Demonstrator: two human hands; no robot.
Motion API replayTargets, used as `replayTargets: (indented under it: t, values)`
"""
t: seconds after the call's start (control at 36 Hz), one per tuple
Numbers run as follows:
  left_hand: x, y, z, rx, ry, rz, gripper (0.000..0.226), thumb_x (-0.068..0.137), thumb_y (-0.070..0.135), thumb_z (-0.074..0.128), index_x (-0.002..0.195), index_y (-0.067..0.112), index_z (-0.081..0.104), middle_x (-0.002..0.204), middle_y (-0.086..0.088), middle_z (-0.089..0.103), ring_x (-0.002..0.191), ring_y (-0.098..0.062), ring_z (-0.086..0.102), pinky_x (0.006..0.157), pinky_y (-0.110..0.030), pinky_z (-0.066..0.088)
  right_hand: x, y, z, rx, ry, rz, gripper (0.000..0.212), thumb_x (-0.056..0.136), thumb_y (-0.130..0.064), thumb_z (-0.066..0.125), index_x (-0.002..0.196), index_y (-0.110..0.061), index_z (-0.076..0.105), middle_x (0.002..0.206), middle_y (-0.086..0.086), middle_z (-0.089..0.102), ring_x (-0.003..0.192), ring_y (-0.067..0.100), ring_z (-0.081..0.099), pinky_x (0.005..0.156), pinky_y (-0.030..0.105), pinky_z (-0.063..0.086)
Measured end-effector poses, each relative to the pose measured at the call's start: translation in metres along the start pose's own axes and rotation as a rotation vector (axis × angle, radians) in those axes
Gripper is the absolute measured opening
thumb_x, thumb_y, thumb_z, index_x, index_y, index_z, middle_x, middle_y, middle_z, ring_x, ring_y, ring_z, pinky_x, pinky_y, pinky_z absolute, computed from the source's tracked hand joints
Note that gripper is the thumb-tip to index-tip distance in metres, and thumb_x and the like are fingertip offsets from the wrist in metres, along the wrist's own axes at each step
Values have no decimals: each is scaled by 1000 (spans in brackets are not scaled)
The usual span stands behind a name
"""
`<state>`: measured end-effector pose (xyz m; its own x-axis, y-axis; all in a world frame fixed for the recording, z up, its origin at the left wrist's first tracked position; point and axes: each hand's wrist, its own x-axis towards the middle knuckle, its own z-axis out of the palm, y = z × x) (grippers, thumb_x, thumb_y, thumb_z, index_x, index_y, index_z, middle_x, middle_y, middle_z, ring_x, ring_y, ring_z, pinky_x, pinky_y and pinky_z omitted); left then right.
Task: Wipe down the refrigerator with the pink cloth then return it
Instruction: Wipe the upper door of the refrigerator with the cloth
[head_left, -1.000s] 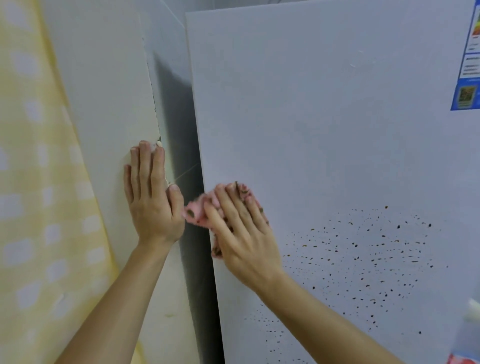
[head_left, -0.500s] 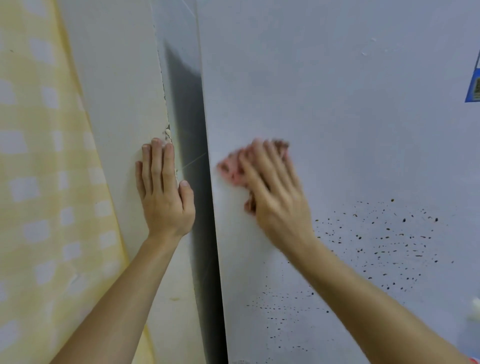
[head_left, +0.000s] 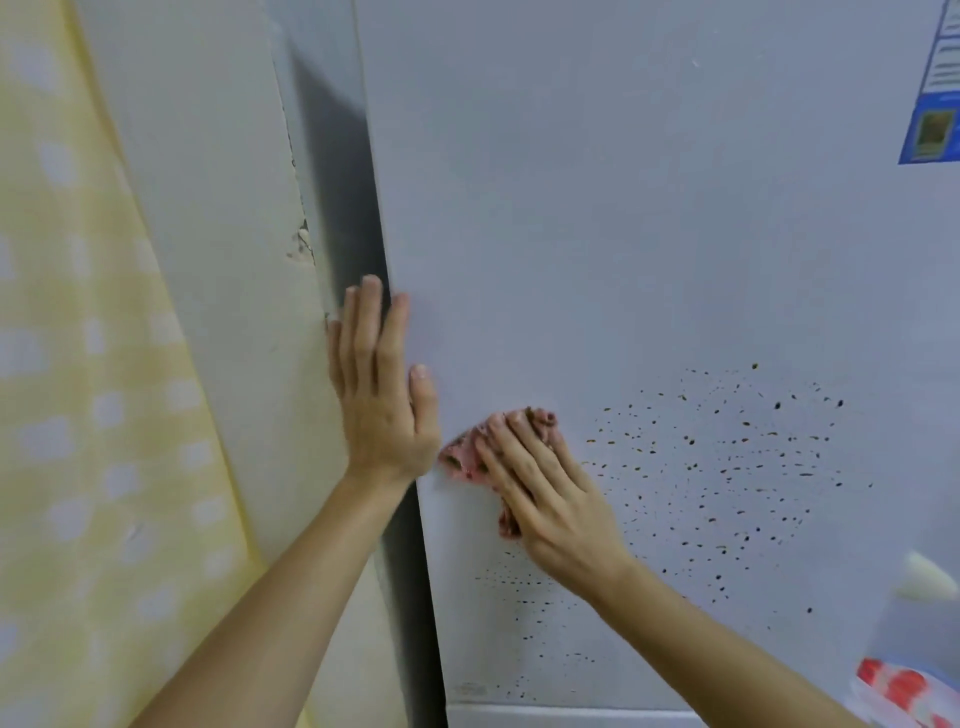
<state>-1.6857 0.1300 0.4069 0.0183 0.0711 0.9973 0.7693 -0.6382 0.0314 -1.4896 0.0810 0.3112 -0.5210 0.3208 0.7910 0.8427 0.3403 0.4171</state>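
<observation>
The white refrigerator door (head_left: 649, 234) fills the right of the view and carries many small brown specks (head_left: 737, 457) low on its face. My right hand (head_left: 545, 499) presses the crumpled pink cloth (head_left: 465, 454) flat against the door near its left edge, with straight fingers over the cloth. The cloth shows brown dirt along its top. My left hand (head_left: 382, 389) lies flat with straight fingers at the door's left edge, just left of the cloth.
A cream wall (head_left: 208, 260) with chipped plaster stands left of the fridge, with a dark gap (head_left: 343, 208) between them. A yellow checked curtain (head_left: 78, 415) hangs at far left. A blue label (head_left: 935, 119) sits on the door's upper right. A red-and-white object (head_left: 898, 691) shows at bottom right.
My right hand has swept the cloth down and left from higher on the door. My left hand has shifted from the wall to the door's left edge.
</observation>
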Motion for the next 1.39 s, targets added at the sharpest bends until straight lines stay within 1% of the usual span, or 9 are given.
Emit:
replayTargets:
  t: [0.08, 0.31, 0.5, 0.75, 0.83, 0.97, 1.11, 1.22, 1.39]
  values:
    - [-7, 11, 6, -33, -57, 24, 54, 103, 15, 37, 154, -3, 38, 165, -25, 31, 158, -39, 21, 124, -65, 25, 4, 15, -14, -5, -15, -21, 61, 102, -1, 14, 161, -2, 30, 172, 16, 18, 161, 31, 13, 132, 47, 11]
    - [-17, 15, 20, 34, -58, 10, 54, 105, 17, 34, 157, 1, 33, 166, -24, 30, 162, -32, 11, 126, -63, 22, 83, 105, -67, 42, 345, 345, 67, 99, -7, 63, 157, 9, 32, 166, 26, 21, 157, 44, 18, 131, 53, 11]
    - [-19, 18, 22, 119, -32, 11, 57, 104, 20, 33, 159, 4, 31, 167, -23, 29, 161, -33, 14, 129, -55, 12, 76, 88, -51, 58, 438, 355, 51, 105, -7, 47, 154, 5, 41, 165, 23, 25, 159, 38, 17, 130, 55, 16]
    - [-12, 48, 21, 87, -29, 12, 52, 100, 10, 44, 150, -4, 45, 165, -28, 30, 159, -40, 18, 130, -55, 12, -31, 62, -17, 6, 121, -69, 78, 85, 0, 70, 157, -2, 40, 167, 17, 32, 157, 34, 28, 129, 51, 24]
    - [-10, 60, 25, 35, -88, 74, 55, 97, 5, 48, 151, -4, 44, 165, -27, 32, 158, -43, 18, 129, -57, 16, -33, 72, -28, -7, 61, -111, 75, 90, 5, 61, 159, -1, 34, 170, 17, 26, 159, 33, 22, 131, 50, 18]
    - [-11, 71, 31, -15, -124, 46, 54, 100, 5, 43, 152, -7, 41, 165, -26, 32, 158, -44, 19, 129, -57, 19, -9, 117, -60, 20, 164, 150, 51, 105, -1, 46, 155, 6, 39, 166, 27, 26, 158, 42, 21, 130, 55, 16]
    - [-12, 78, 40, -15, -65, 10, 57, 94, -3, 43, 150, -6, 40, 164, -27, 32, 158, -44, 19, 130, -56, 15, 42, 155, -95, -54, 241, 452, 75, 97, -21, 51, 158, 12, 23, 166, 37, 13, 155, 55, 10, 130, 56, -1]
    - [-14, 90, 45, -14, -27, -66, 65, 85, -11, 44, 150, -8, 39, 166, -26, 28, 159, -39, 17, 131, -51, 7, 56, 142, -86, -17, 376, 592, 56, 109, -8, 36, 160, 10, 21, 166, 37, 13, 157, 51, 11, 131, 52, -2]
    - [-14, 92, 49, -22, -26, -79, 67, 84, -12, 44, 151, -7, 38, 167, -25, 26, 161, -32, 13, 131, -50, 9, 19, 109, -56, 19, 296, 465, 57, 112, -29, 39, 162, -3, 28, 168, 28, 14, 158, 47, 10, 130, 54, 4]
